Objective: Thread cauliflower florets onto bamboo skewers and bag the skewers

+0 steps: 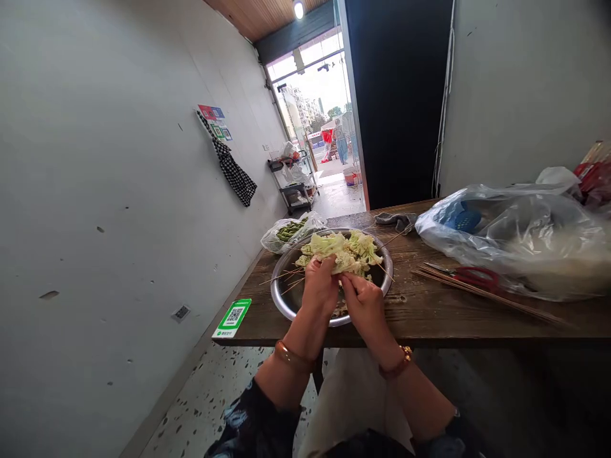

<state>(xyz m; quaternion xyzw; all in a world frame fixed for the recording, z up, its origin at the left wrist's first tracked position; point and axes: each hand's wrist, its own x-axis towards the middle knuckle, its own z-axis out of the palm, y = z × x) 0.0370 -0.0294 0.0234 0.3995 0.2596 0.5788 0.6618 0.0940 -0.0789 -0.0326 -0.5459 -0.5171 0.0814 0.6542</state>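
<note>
My left hand [321, 283] is closed around a pale cauliflower piece [341, 262], held over a metal basin [281, 304]. Just right of it, my right hand [363, 296] pinches at the lower edge of that piece; what lies between its fingertips is hidden. Behind both hands, more cauliflower florets [365, 245] are heaped in the basin. Thin wooden skewers [291, 286] stick out over the rim on the left and right sides. The basin's bottom is partly covered by my hands.
On the wooden table [405, 318], a bag of green pods [291, 230] stands behind the basin. To the right lie loose skewers [491, 294], red-handled scissors [477, 277], a dark cloth [396, 221] and a large clear plastic bag [534, 235]. A green QR card [233, 318] sits at the left corner.
</note>
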